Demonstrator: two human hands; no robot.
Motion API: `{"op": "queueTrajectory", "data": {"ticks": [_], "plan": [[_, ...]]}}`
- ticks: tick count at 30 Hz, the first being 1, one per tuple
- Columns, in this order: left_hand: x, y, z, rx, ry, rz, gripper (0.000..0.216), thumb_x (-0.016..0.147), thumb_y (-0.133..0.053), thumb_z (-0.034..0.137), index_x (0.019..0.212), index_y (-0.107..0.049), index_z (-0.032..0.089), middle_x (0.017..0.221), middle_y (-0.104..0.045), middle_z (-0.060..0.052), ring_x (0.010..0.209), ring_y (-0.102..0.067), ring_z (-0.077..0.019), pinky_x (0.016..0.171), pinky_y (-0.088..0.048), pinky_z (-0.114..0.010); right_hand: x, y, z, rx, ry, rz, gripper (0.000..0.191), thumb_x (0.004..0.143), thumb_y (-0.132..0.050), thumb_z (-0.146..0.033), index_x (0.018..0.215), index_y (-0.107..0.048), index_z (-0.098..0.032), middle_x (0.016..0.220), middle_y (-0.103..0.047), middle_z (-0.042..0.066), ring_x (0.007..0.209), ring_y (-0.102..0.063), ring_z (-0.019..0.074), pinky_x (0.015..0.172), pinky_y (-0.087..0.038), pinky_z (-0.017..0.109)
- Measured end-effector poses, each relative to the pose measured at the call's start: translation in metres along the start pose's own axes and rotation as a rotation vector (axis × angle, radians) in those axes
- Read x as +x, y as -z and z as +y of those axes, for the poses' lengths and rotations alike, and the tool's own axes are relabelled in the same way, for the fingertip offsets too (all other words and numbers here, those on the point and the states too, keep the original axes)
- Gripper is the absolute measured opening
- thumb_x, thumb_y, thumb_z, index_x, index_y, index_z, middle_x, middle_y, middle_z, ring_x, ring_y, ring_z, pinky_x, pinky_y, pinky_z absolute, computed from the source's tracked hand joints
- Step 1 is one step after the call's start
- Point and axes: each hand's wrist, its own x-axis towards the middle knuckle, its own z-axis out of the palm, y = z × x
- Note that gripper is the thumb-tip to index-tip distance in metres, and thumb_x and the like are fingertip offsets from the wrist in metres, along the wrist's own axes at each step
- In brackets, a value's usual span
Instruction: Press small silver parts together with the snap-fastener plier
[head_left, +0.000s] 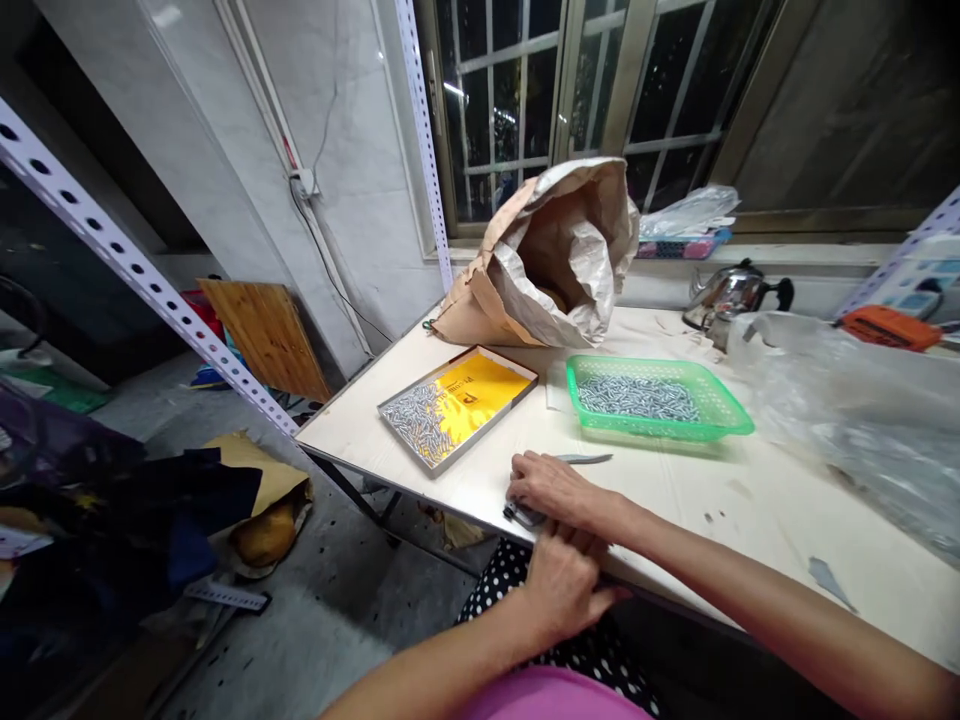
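My right hand (559,488) rests at the table's front edge, fingers curled down over a small grey and black object (525,514), mostly hidden. Just below its wrist is my left hand (566,572), fingers bent at the table edge and thumb pointing right; what it grips is hidden. A thin grey blade-like strip (589,458) lies beyond my right hand. To the left, a shallow box (480,432) with a yellow printed bottom holds many small silvery metal pieces (420,420). Similar pieces fill the bottom of a green plastic basket (724,420) farther right.
A large open paper sack (480,300) lies at the back of the table (652,520). On the right are clear plastic sheeting (862,400), a metal kettle (731,295) and an orange tool (889,327). A grey scrap (829,580) lies near the front edge.
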Motion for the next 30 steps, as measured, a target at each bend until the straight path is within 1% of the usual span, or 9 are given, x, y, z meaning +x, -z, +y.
{"op": "queueTrajectory", "data": {"ticks": [7,9,12,14,16,18,22,26,30], "plan": [[-0.003,-0.009,0.000,0.036,0.043,-0.024,0.056,0.083,-0.059,0.059,0.117,-0.061,0.015,0.111,-0.068,-0.012,0.107,-0.060,-0.0307,0.093,-0.048,-0.045,0.006,-0.024,0.005,0.159,0.030,0.075,0.018,0.093,-0.046,-0.013,0.087,-0.063,-0.016,0.091,-0.058,0.006,0.077,-0.053,0.0148,0.066,-0.042,0.026],[-0.004,-0.009,0.000,0.035,0.043,-0.034,0.057,0.085,-0.057,0.059,0.121,-0.059,0.015,0.114,-0.067,-0.012,0.111,-0.059,-0.0308,0.096,-0.046,-0.046,0.004,-0.014,0.001,0.341,0.037,0.255,0.015,0.094,-0.046,-0.016,0.092,-0.060,-0.017,0.091,-0.060,0.005,0.078,-0.056,0.0143,0.068,-0.045,0.026],[-0.004,0.003,0.002,0.024,0.001,-0.046,0.067,0.089,-0.051,0.058,0.140,-0.043,0.015,0.141,-0.051,-0.014,0.134,-0.042,-0.0329,0.110,-0.036,-0.050,-0.006,0.025,0.004,0.480,-0.023,0.723,0.011,0.095,-0.047,-0.021,0.098,-0.058,-0.020,0.089,-0.061,0.004,0.075,-0.058,0.0139,0.066,-0.047,0.026],[-0.002,0.021,0.004,-0.001,-0.011,-0.077,0.071,0.089,-0.049,0.059,0.145,-0.036,0.016,0.152,-0.038,-0.012,0.142,-0.030,-0.0320,0.113,-0.033,-0.049,-0.020,0.058,0.021,0.368,-0.166,0.997,0.008,0.094,-0.054,-0.025,0.098,-0.060,-0.022,0.090,-0.062,0.003,0.070,-0.056,0.0137,0.064,-0.046,0.027],[0.005,0.043,0.000,-0.031,-0.007,-0.085,0.069,0.089,-0.049,0.059,0.143,-0.038,0.018,0.155,-0.034,-0.010,0.143,-0.028,-0.0296,0.113,-0.036,-0.045,-0.039,0.082,0.053,0.160,-0.340,1.137,0.009,0.092,-0.057,-0.030,0.097,-0.062,-0.023,0.090,-0.063,0.004,0.068,-0.055,0.0142,0.066,-0.045,0.029],[0.016,0.069,-0.014,-0.035,0.019,-0.044,0.056,0.091,-0.050,0.053,0.137,-0.046,0.019,0.149,-0.042,-0.010,0.138,-0.038,-0.0273,0.110,-0.039,-0.043,-0.060,0.089,0.092,-0.045,-0.502,1.111,0.019,0.093,-0.055,-0.038,0.093,-0.063,-0.021,0.083,-0.062,0.005,0.064,-0.053,0.0153,0.065,-0.044,0.031],[0.048,0.121,-0.081,0.101,0.287,0.058,0.024,0.094,-0.053,0.035,0.105,-0.067,0.020,0.107,-0.066,-0.009,0.100,-0.059,-0.0241,0.091,-0.050,-0.041,-0.092,0.061,0.134,-0.260,-0.618,0.733,0.055,0.097,-0.030,-0.057,0.115,-0.063,-0.018,0.096,-0.063,0.016,0.065,-0.055,0.0225,0.050,-0.037,0.034],[0.071,0.153,-0.168,0.240,0.634,-0.018,0.023,0.095,-0.051,0.029,0.089,-0.070,0.017,0.096,-0.066,-0.009,0.099,-0.057,-0.0233,0.088,-0.046,-0.035,-0.097,0.017,0.084,-0.020,-0.544,0.684,0.044,0.097,-0.037,-0.049,0.130,-0.054,-0.025,0.105,-0.063,0.011,0.082,-0.063,0.0240,0.063,-0.049,0.035],[0.079,0.155,-0.221,0.333,0.868,-0.138,0.028,0.096,-0.047,0.030,0.086,-0.069,0.014,0.100,-0.065,-0.012,0.101,-0.056,-0.0236,0.082,-0.043,-0.032,-0.084,-0.021,0.007,0.361,-0.486,0.574,0.031,0.097,-0.042,-0.042,0.122,-0.057,-0.030,0.107,-0.064,0.007,0.088,-0.067,0.0219,0.069,-0.055,0.031]]}}
